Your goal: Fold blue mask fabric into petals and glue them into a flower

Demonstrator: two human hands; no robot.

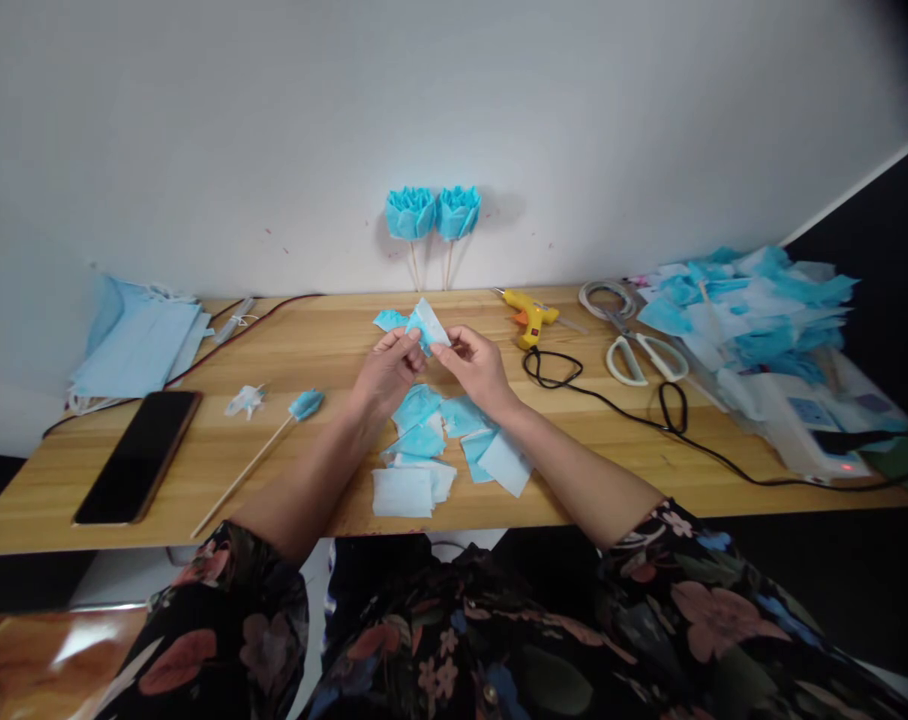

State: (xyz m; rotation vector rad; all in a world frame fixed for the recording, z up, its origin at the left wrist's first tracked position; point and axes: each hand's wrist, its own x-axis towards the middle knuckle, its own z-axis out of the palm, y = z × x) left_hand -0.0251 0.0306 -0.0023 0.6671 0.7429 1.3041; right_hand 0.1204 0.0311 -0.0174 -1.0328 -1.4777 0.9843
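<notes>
Near the middle of the wooden table, my left hand point(390, 372) and my right hand point(478, 368) both pinch a small blue-and-white fabric piece point(428, 325), held up between them. Another blue piece point(389, 320) shows just behind my left fingers. Below my hands lie several loose pale blue pieces point(416, 440), with more pieces point(504, 462) under my right wrist. To the left of my left forearm, a thin wooden stick point(244, 472) lies on the table with a small blue bud point(306, 404) at its end.
Two blue flowers on sticks point(410, 213) point(459, 212) lean against the wall. A yellow glue gun point(530, 316), white-handled scissors point(644, 358) and a blue fabric pile point(761, 310) are at right. Blue masks point(135, 340) and a phone point(137, 458) lie at left. A power strip point(806, 428) sits far right.
</notes>
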